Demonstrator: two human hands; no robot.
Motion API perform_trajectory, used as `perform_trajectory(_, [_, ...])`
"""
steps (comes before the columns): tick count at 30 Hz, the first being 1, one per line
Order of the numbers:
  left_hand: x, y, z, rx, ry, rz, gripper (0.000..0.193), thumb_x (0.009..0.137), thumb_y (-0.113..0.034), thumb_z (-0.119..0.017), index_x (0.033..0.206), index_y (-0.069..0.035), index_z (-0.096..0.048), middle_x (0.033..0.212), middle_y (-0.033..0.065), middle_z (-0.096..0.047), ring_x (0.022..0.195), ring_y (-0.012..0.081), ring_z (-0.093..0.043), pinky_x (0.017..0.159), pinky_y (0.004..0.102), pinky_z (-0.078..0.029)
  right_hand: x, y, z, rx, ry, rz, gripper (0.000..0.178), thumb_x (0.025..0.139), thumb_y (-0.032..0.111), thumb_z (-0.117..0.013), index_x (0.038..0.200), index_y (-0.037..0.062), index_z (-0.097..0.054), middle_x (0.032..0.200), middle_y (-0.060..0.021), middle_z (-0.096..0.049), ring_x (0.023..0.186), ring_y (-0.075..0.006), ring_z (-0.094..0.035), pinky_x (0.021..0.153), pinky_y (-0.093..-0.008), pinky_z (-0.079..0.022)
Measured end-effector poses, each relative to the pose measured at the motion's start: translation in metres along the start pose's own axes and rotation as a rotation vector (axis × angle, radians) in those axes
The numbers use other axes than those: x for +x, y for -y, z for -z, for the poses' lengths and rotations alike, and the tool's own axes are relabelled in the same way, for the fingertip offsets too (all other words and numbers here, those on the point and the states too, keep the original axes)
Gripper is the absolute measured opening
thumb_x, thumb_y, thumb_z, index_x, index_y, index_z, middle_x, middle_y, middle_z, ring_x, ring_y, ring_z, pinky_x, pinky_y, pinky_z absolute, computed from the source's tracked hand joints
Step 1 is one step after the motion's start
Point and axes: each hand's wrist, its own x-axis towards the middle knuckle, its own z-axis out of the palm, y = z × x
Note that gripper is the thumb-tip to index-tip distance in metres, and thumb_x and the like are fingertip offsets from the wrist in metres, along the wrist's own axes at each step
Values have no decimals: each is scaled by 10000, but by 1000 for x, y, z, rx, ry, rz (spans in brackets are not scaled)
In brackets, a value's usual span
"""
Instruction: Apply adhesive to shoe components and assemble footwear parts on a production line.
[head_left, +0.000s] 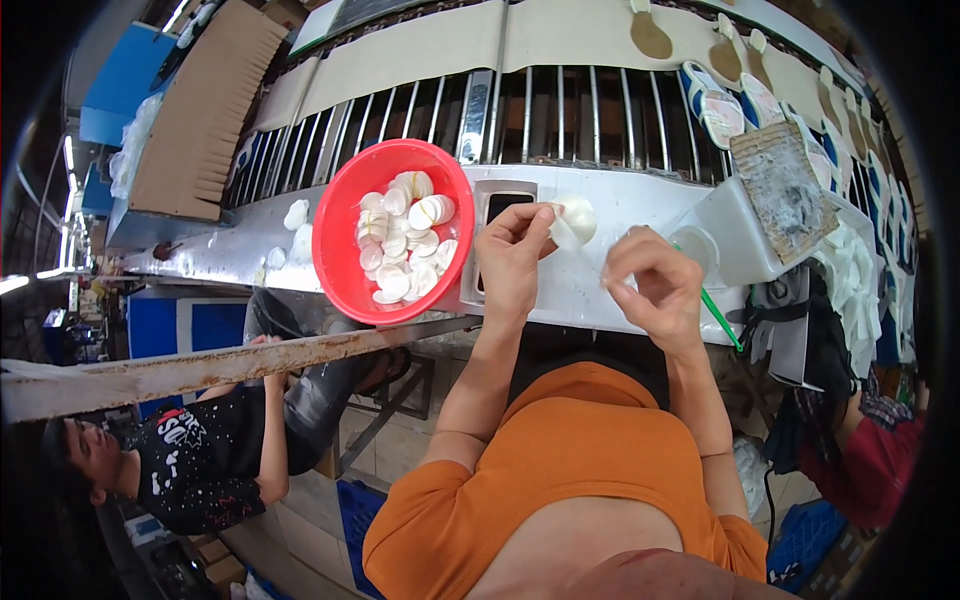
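My left hand (515,255) is closed in a pinch on a thin, whitish translucent piece (566,236). This piece overlaps a pale round disc (580,212) at the white table. Across from it my right hand (655,285) is raised with curled fingers, thumb and forefinger close together; whatever may be between them is too small to make out. To the left of my left hand, a red basin (330,245) holds many white round discs (395,240), some banded into stacks. A dark flat object (505,205) in a pale tray lies partly behind my left hand.
Beyond the table runs a conveyor with metal rollers (560,110) and beige sheets, carrying shoes and soles (715,105). At right stand a white container (735,235) topped with cardboard (785,190) and a green handle (722,318). A person (200,450) sits left, past a rusty bar (240,362).
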Motion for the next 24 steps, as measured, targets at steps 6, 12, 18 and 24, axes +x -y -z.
perform_trajectory(6, [14,3,22,-57,-97,-34,175,923,-145,-665,1001,10,-691,908,60,-694,772,100,-655,674,268,-587,-6,10,12,47,439,-109,113,730,41,-759,720,2,-653,835,-82,-686,753,-191,-615,649,-287,-467])
perform_trajectory(12, [6,-3,20,22,-88,-148,173,917,-127,-676,1013,13,-708,879,47,-703,772,82,-646,676,214,-534,6,-13,-11,-331,-102,-213,379,746,83,-807,1050,53,-583,698,21,-533,567,-24,-423,522,-198,-352])
perform_trajectory(18, [-2,-8,25,93,-58,-254,140,905,-67,-678,1006,20,-719,881,38,-708,772,66,-630,698,197,-502,36,-28,-18,-289,-65,-287,206,807,67,-745,979,8,-646,690,13,-559,578,-20,-410,528,-188,-345])
perform_trajectory(24, [5,-24,64,83,-298,-335,134,889,-46,-690,1001,25,-712,896,54,-708,794,73,-637,695,196,-505,44,-62,-25,-295,140,-443,140,833,102,-737,892,2,-659,735,25,-602,631,-11,-467,562,-195,-374])
